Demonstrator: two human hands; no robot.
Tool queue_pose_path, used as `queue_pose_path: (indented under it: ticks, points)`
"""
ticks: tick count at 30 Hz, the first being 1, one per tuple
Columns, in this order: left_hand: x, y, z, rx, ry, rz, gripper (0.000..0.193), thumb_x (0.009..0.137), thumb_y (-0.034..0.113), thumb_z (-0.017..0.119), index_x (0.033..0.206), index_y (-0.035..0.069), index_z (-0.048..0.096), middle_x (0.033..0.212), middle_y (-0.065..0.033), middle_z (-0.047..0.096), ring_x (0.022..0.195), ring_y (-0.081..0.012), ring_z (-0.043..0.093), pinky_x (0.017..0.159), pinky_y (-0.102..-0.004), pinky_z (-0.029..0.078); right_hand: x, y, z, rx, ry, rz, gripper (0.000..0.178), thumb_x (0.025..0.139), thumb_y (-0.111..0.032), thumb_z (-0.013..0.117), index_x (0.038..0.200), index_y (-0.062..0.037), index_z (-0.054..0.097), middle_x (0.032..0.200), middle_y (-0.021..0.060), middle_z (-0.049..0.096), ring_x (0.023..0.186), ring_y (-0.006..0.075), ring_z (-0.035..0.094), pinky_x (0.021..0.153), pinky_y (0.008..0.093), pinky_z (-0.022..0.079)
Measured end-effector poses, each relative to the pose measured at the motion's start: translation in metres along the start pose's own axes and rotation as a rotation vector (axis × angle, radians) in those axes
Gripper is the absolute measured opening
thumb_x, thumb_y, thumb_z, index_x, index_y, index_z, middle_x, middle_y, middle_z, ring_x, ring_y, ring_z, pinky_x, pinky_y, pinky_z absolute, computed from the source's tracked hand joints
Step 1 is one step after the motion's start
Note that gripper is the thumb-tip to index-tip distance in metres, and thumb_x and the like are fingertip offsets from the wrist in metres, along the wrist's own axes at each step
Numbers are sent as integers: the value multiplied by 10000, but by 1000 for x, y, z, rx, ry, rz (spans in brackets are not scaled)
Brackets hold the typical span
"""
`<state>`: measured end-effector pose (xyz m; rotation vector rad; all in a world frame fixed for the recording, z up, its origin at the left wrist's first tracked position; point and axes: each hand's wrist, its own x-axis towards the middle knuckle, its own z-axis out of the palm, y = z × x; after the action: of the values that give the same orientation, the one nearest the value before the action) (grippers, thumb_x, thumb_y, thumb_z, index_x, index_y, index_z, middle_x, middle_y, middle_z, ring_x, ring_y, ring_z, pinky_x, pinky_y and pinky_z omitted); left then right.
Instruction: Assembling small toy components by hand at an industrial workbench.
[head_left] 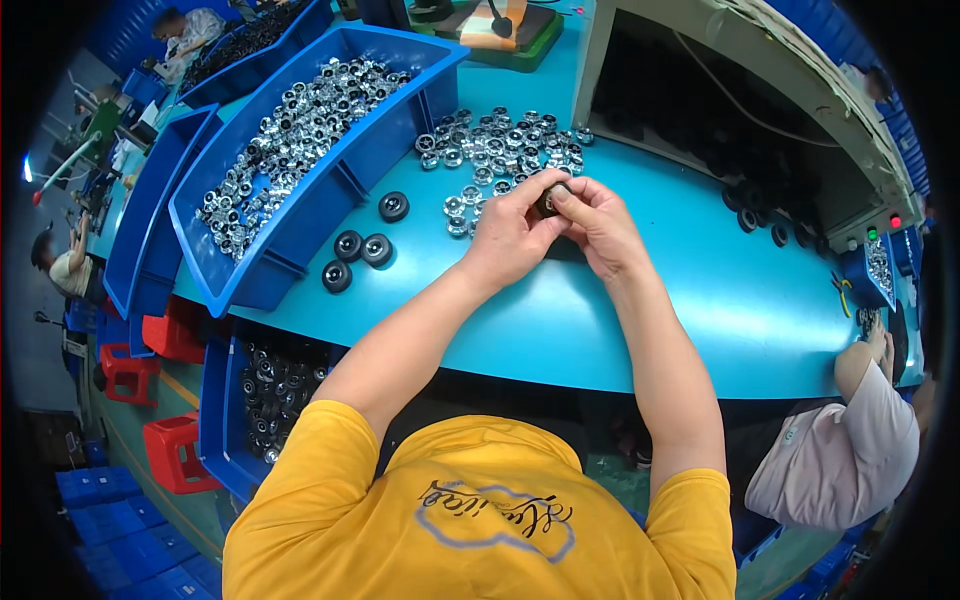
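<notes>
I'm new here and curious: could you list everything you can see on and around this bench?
small black wheel: one, black, pinched between both hands
finished wheels: four, black, table left of hands
loose hubs: many, silver, table beyond hands
hub bin: one, blue, far left
table: one, teal
stools: several, red, lower left
co-worker's arm: one, right edge
left hand: own, fingers on wheel
right hand: own, fingers on wheel

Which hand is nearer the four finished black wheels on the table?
Left. The left hand is just right of the black wheels; the right hand is farther right, beyond it. Both pinch one small wheel.
</notes>
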<state>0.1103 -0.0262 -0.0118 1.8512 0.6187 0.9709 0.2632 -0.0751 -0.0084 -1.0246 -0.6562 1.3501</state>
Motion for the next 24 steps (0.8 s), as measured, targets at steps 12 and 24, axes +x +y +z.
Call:
queue_pose_path:
  ticks: [12,24]
  points:
    - [0,-4,-4,-246,63,-118,192,993,95,585,1167,65,659,898,-9,667,758,-70,589,650,-222,496,-4,10,5,-156,17,-148,255,980,-253,664,1056,-10,678,930,41,687,838,132,655,786,295,556]
    - [5,-8,-11,-211,-114,-88,424,929,20,659,1342,50,568,1088,-22,677,882,-81,627,776,-239,526,-1,6,4,-123,79,-195,237,963,-190,678,1091,9,670,962,57,690,845,109,648,757,257,547]
